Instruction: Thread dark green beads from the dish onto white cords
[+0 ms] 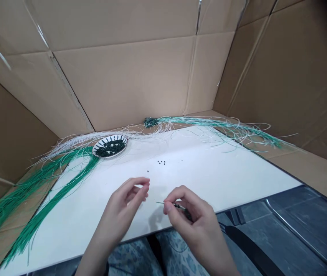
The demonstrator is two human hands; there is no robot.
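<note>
Between the thumb and forefinger of my right hand (194, 214) is a thin green cord (160, 202), its tip poking out to the left. Dark beads (177, 206) sit along it inside the curled fingers, partly hidden by them. My left hand (126, 201) faces it across a small gap, thumb and forefinger brought together in a pinch. Whatever those fingertips hold, if anything, is too small to make out. One loose dark bead (147, 171) lies just beyond the left fingertips, and several more loose beads (161, 162) lie farther back on the white board (227, 172).
A striped oval dish (125, 141) holds many dark beads at the back left. Bundles of green cord (56, 191) spread leftward, with white cords (74, 141) behind. Along the back lies a beaded bundle (151, 122) with long strands. Cardboard walls (129, 76) enclose the board.
</note>
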